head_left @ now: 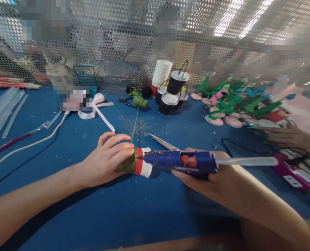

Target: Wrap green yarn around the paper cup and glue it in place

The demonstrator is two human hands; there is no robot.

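My left hand [113,153] is closed around a paper cup [145,163] lying on its side, its rim end turned right. Green yarn wraps the part near my fingers, and a red and a white band show beside it. In my right hand [209,174] is a blue hot glue gun [167,159], a clear glue stick [249,161] jutting from its back. Its nozzle meets the cup at the edge of the yarn wrap. A green strand runs from the cup to a yarn ball [139,101] farther back. Partly behind the gun lie scissors [165,142].
Black paper-cup buckets [168,104] and stacked white cups [162,73] stand at the back. White ribbon [104,116] lies left, near glue sticks [3,111]. Green paper plants [233,101], a magenta power strip [290,172] and another person's hand [288,136] are right. A perforated metal screen [118,45] rises behind.
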